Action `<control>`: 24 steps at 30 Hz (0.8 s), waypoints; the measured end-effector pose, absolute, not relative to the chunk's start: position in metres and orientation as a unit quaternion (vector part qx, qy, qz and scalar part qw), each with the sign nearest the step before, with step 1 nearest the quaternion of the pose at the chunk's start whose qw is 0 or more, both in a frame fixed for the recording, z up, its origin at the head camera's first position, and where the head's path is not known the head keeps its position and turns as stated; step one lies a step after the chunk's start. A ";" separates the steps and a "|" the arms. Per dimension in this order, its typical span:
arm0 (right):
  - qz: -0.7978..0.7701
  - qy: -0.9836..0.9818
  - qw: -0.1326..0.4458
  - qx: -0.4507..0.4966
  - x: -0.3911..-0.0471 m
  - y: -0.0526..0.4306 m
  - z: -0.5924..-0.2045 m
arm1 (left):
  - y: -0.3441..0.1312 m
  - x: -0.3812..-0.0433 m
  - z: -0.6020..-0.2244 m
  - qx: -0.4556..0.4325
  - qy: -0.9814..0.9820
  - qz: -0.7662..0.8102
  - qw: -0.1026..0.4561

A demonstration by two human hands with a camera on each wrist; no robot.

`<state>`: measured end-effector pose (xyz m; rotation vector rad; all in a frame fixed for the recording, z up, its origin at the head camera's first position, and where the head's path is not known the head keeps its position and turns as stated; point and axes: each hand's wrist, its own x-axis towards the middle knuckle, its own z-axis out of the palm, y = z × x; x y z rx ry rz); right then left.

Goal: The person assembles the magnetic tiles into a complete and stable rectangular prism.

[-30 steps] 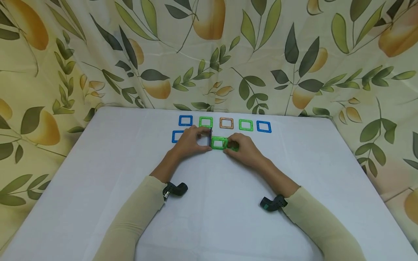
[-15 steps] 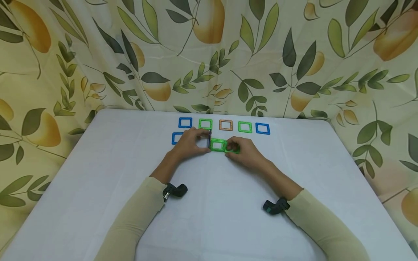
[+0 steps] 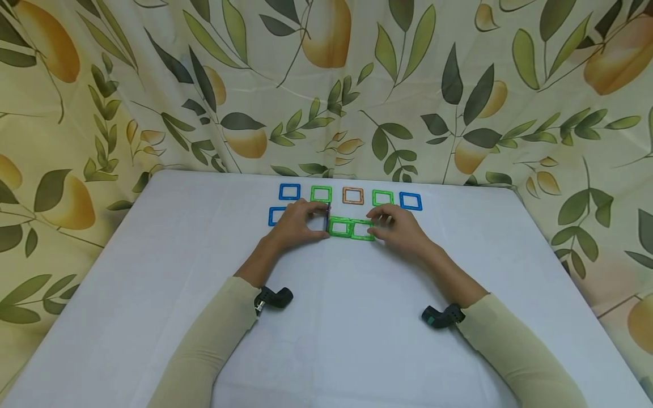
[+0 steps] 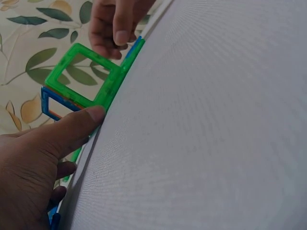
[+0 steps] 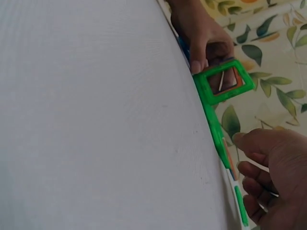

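1. At the centre of the head view, a dark tile (image 3: 327, 219) is being pinched on edge by the left hand (image 3: 298, 222); its grip is being clamped on the tile between thumb and curved fingers.
2. In the upper left of the left wrist view, a standing green tile (image 4: 62, 64) is being seen tilted in the frame, with the left thumb being placed at its lower corner.
3. Just right of centre in the head view, a flat green tile (image 3: 362, 238) is being borne by the white-covered bench (image 3: 316, 328).
4. At that tile's right end, the right hand (image 3: 400, 229) is being held with its grip apart, thumb and fingers loosely curved; whether the tile is being touched by the thumb cannot be told.
5. Along the far edge of the bench, a row is being formed, left to right, by a blue tile (image 3: 289, 185), a green tile (image 3: 321, 187), an orange tile (image 3: 353, 189), another green tile (image 3: 382, 192) and another blue tile (image 3: 410, 194).
6. Left of centre, a further blue tile (image 3: 271, 216) is being partly hidden by the left hand.
7. Across the upper frame, a leaf-and-fruit patterned cloth (image 3: 326, 124) is being displayed.
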<state>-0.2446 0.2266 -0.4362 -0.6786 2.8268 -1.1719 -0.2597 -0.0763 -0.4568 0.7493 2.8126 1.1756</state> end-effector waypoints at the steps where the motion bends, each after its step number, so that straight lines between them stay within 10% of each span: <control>1: -0.371 0.903 0.001 -0.215 -0.246 0.229 -0.437 | -0.076 -0.259 -0.457 0.238 0.896 0.374 0.002; 24: -0.388 0.912 -0.040 -0.129 -0.268 0.281 -0.440 | -0.077 -0.260 -0.458 0.236 0.898 0.371 0.004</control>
